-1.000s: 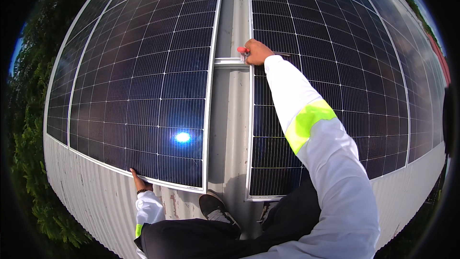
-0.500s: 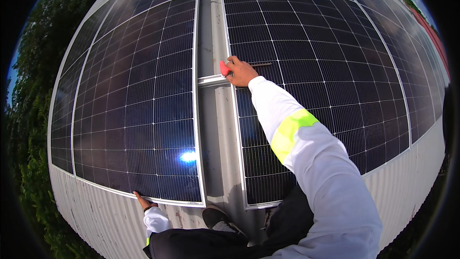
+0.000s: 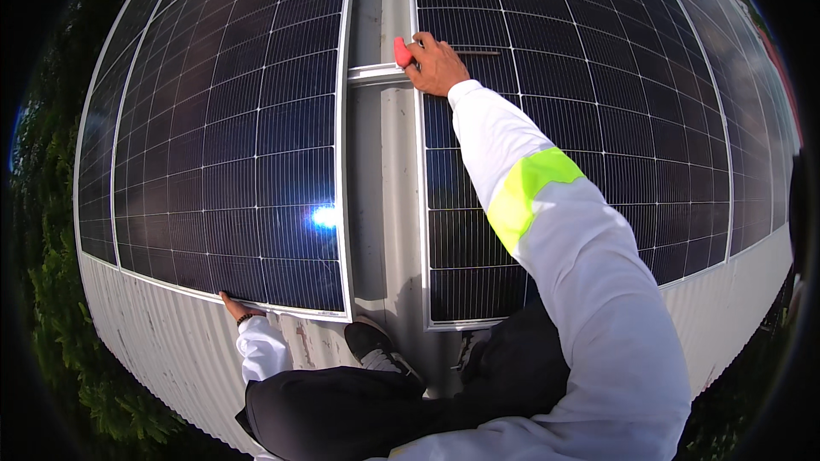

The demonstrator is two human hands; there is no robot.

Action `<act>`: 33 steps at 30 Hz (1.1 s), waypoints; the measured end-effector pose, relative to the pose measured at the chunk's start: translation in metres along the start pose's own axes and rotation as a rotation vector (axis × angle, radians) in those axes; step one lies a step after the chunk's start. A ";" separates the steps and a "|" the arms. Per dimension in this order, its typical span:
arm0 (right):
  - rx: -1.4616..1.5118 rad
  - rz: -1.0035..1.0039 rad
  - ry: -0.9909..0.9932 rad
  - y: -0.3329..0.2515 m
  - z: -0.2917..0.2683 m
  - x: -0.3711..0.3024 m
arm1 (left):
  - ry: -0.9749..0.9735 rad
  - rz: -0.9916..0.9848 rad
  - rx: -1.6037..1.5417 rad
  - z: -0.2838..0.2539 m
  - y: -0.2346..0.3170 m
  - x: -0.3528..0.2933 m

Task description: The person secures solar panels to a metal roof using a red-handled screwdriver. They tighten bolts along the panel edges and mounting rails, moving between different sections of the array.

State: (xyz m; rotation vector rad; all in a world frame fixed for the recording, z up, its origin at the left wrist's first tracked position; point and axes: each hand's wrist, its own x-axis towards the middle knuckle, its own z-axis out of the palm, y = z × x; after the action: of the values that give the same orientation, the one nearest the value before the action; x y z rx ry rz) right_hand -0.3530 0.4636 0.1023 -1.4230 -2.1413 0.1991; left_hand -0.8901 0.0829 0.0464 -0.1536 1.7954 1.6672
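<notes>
My right hand [image 3: 438,65] is closed round a red-handled tool [image 3: 402,52]. The stubby red grip juts out on the hand's left, over the gap, and a thin straight metal shaft shows to its right above the right solar panel [image 3: 589,77]. That hand rests by this panel's inner frame edge, beside a short metal rail [image 3: 374,74] crossing the gap. At the near edge of the left solar panel [image 3: 231,137], my left hand [image 3: 237,307] grips the frame; one digit shows at the rim and the other fingers are hidden beneath.
Between the panels runs a strip of ribbed metal roof [image 3: 397,179]. My shoe [image 3: 372,343] stands at its near end, close to the left panel's corner. Corrugated roofing [image 3: 162,324] continues towards me, with trees [image 3: 60,290] beyond its left edge. Sunlight glares off the left panel.
The view has tilted downward, so panels, rail and both hands sit higher in the picture. Both hands keep their places on the panels, and the red-handled tool stays in my right hand.
</notes>
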 end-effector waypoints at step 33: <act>-0.133 -0.050 0.047 -0.051 0.059 0.053 | 0.096 -0.049 -0.026 0.006 -0.010 -0.026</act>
State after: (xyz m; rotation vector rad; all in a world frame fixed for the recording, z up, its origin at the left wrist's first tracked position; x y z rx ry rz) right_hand -0.4395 0.4993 0.0936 -1.4312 -2.1836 0.0042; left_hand -0.8630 0.0777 0.0527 -0.2917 1.8260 1.6746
